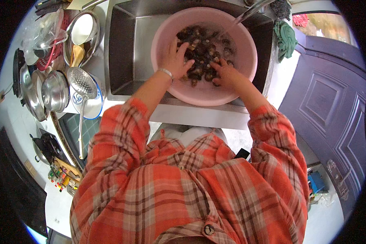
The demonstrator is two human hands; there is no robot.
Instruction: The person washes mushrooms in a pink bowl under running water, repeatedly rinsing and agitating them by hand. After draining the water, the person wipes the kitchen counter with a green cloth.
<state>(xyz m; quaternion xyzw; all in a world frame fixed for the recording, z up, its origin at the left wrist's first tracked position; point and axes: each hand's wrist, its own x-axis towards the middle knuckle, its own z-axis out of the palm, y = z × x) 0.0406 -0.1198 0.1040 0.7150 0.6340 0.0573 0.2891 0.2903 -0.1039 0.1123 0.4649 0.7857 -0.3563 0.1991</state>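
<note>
A large pink plastic basin (161, 36) sits in a stainless steel sink, with many dark, rounded pieces (202, 52) in water, perhaps snails or shellfish. Water runs from the metal faucet (247, 13) into its upper right side. My left hand (178, 59), with a bracelet at the wrist, reaches in at the left edge of the pile, fingers spread. On the pile's lower right rests my right hand (227, 74), fingers apart and bent against the pieces. Whether either hand grips any of them cannot be told.
Left of the sink (143, 45) stand a white bowl (82, 29), metal bowls (55, 91), a blue-rimmed enamel basin (99, 106) and a perforated skimmer (83, 82) laid across it. A green cloth (285, 39) hangs by the sink's right edge, near a purple panelled door (323, 88).
</note>
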